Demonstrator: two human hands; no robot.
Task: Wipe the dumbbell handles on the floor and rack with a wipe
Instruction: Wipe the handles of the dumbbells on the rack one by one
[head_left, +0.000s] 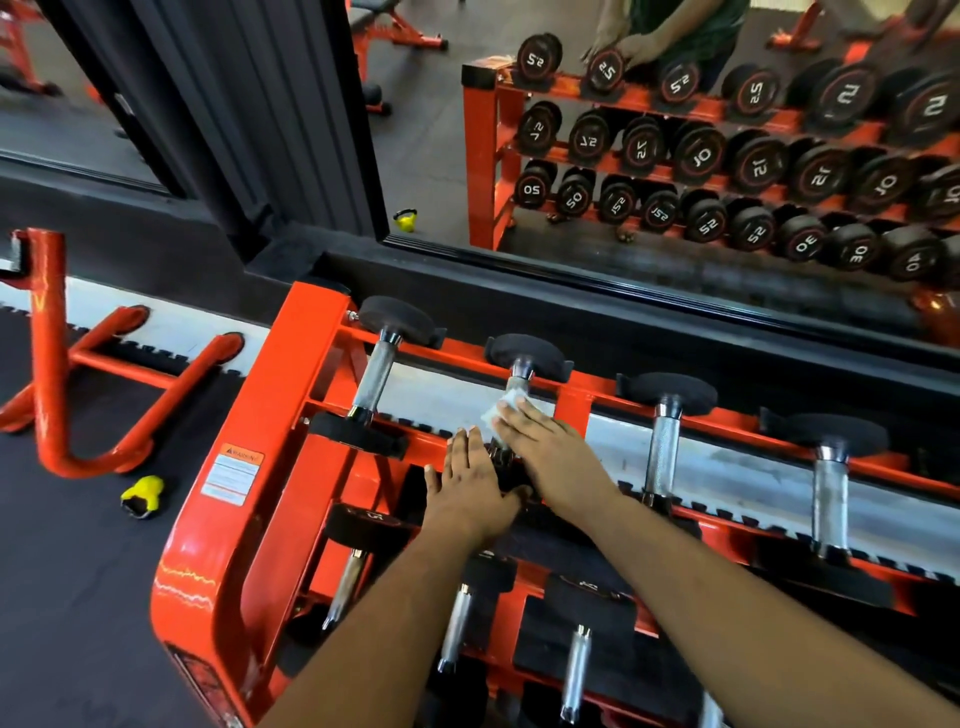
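Dumbbell rack (270, 415), orange steel, three tiers, stands against a mirror (675, 156) on dark rubber flooring (78, 571). Top tier carries four dumbbells lying across the two rails, black heads at back and front, knurled metal handles between.

Second dumbbell (524, 353) from the rack's left end is the one under the hands. Its back head sits on the rear rail; its front head is mostly hidden under the two hands.

Right hand (550, 452) lies palm down along this handle, fingers extended and pressing a white wipe (501, 413) against the metal. Wipe shows beneath and beside the fingertips, near the back head; a short bare stretch of handle is visible between wipe and head.

Left hand (472, 488) rests flat just beside the right, fingers straight and together, at the front rail over the front head. It grasps nothing visible.

Leftmost dumbbell handle (374, 379) and third handle (662, 457) lie bare on either side.

Small yellow kettlebell (143, 496) sits on the flooring, left of the rack's end post.
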